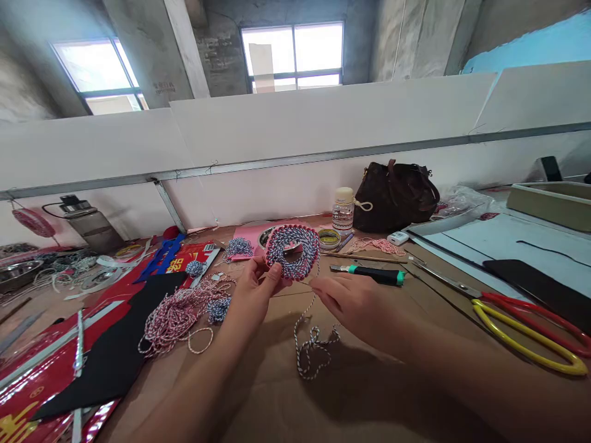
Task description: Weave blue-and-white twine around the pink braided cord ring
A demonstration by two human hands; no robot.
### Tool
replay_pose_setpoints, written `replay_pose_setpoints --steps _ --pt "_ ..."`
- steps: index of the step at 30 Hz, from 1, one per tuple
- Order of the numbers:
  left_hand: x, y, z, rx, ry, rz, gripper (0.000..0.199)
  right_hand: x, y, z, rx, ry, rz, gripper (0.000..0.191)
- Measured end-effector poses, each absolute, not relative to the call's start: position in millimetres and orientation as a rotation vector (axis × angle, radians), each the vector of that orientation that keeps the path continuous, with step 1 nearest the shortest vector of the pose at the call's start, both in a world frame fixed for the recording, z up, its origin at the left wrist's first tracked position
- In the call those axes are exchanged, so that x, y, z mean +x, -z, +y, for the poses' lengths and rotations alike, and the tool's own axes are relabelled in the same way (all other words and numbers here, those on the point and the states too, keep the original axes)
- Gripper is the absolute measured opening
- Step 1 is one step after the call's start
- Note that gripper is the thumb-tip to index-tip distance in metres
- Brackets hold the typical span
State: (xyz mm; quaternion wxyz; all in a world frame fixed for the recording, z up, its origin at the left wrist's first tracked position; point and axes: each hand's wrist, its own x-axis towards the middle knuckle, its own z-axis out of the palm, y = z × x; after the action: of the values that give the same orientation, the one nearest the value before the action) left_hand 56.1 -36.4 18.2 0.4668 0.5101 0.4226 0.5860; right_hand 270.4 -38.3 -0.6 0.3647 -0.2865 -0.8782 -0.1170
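My left hand pinches a ring of braided cord, dark blue and white inside with a pink-red outer edge. It is held upright above the table, thumb on the near face. Close to the ring's lower right, my right hand is closed, its fingertips beside a blue-and-white cord. That cord hangs from the ring's right side past the fingertips and lies in loose loops on the brown board below. A thin tip seems to poke out from the right fingers, but what they hold is too small to make out.
Left lie a pink-and-white cord heap, a black sheet and red packaging. Right are a utility knife with its blade out and large scissors. Behind stand a tape roll, a jar and a dark handbag.
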Motion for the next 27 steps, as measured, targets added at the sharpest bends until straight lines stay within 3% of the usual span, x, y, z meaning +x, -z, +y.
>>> replay_pose_setpoints --steps 8,18,24,27 --pt "56.7 -17.3 -33.1 1.201 -1.431 0.979 0.05 269.5 1.5 -38.3 -0.746 0.241 -2.242 0.023" --pt "61.4 -15.7 -40.1 1.44 -1.403 1.021 0.036 261.4 1.4 -42.7 -0.875 0.265 -2.33 0.02" --pt "64.1 -15.5 -43.0 1.372 -1.383 1.015 0.04 255.3 -7.8 -55.3 -0.748 -0.207 -2.378 0.014" --pt "63.4 -15.4 -41.9 1.275 -1.403 1.005 0.041 254.9 -9.2 -55.0 -0.747 -0.355 -2.299 0.024"
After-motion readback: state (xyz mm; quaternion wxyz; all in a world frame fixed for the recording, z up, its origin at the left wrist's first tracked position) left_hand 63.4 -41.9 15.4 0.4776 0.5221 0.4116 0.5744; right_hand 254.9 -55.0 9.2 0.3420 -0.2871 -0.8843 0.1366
